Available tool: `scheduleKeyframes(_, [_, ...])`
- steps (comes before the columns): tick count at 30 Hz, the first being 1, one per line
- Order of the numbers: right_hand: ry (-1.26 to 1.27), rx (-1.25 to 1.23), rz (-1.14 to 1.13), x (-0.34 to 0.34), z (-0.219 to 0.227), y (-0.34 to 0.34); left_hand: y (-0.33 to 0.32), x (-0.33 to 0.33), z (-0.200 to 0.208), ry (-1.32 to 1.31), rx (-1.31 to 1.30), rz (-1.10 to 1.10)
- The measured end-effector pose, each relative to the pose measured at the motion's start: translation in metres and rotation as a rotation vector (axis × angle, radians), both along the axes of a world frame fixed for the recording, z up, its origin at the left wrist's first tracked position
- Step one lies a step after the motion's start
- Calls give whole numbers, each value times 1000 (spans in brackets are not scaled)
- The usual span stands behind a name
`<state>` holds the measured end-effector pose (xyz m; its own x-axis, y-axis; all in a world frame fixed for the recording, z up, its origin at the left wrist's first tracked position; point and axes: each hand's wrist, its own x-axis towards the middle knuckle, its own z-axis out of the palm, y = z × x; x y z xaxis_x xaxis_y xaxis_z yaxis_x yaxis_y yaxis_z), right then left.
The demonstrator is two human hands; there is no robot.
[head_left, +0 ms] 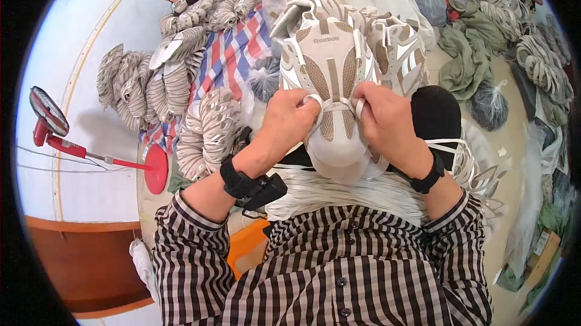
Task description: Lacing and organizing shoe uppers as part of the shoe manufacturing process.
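Beige-and-white mesh sneaker (330, 93) on the lap, toe at 6 o'clock, long axis 12–6 | left hand (289, 121) pinches flat white lace (316, 103) at 9 o'clock | right hand (382, 121) pinches the other lace end at 3 o'clock | both equally near.

A beige and white sneaker (330, 78) sits at the centre of the frame, toe pointing down toward the lower edge, tongue toward the top. Its mesh panels are tan, the overlays white. A flat white lace (331, 106) crosses the lower eyelets, its ends pinched at both sides.
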<state>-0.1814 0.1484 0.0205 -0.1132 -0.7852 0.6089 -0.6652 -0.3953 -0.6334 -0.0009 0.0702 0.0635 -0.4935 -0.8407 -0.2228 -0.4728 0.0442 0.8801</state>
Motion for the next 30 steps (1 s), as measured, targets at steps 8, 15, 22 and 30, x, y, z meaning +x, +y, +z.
scheduleKeyframes(8, [227, -181, -55, 3, 1, -5, 0, -7, 0, -273, -882, -171])
scheduleKeyframes(15, [-302, 152, 47, -8, 1, -2, 10, 16, -4, 86, -108, -33])
scheduleKeyframes(22, [-281, 178, 50, -8, 5, 0, 32, 18, -12, 141, -496, 27])
scheduleKeyframes(30, [-282, 240, 67, -7, 3, 3, 28, 12, -20, 171, -570, 80])
